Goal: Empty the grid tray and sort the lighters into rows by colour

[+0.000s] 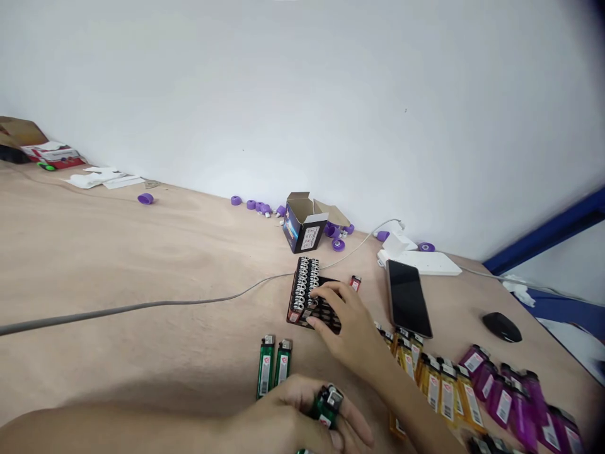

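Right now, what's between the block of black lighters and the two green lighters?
Nothing: in the head view, only bare table separates the block of black lighters from the two green lighters.

A smooth white painted wall (302,82) rises behind a pale, wood-grained plywood desk (94,252), meeting its back edge along a slanted line. At the far right, a straight dark blue frame (548,239) cuts across the wall's lower corner, under soft, even light.
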{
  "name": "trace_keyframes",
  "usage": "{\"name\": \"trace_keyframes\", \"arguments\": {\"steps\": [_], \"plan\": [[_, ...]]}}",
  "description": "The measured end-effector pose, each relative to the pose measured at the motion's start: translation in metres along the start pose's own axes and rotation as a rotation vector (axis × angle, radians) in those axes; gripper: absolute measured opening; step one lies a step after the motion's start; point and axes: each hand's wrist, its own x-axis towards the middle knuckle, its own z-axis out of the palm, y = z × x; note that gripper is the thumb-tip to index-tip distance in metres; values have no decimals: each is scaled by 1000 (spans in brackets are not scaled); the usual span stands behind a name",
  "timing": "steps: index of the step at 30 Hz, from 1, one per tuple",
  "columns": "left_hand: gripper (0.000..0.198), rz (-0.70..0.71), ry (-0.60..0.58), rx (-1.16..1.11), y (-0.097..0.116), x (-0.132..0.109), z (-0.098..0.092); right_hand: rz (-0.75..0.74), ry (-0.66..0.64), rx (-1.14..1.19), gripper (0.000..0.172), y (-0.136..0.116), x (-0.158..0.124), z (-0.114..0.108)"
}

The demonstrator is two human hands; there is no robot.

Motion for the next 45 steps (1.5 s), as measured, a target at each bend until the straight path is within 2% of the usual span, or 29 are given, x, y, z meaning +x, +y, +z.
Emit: {"name": "trace_keyframes", "arguments": {"steps": [4,8,18,22,27,33,36,39,42,45], "plan": [[26,-23,-114,84,-1,4,-4,47,-126,-52,39,-2,3,7],[28,-41,-233,163,0,9,-10,82,-153,-112,42,-3,10,7],[24,0,-179,181,-6,10,-14,32,-137,-275,31,-6,8,8],[19,20,-186,216,-7,10,-13,48,-134,-267,28,-6,7,5],[21,15,-105,180,-5,12,-12,34,-73,-205,30,-4,8,-3],[22,8,81,74,1,11,-5,58,-88,-126,33,-2,10,-3],[22,-2,77,89,1,10,-3,57,-62,-151,36,0,10,0],[23,-22,87,94,1,10,-2,66,-58,-160,32,1,12,-1],[24,-4,137,82,3,9,-2,75,-58,-147,25,-2,14,-16],[25,83,274,-17,8,8,-4,66,-43,-73,16,-9,13,-47]]}}
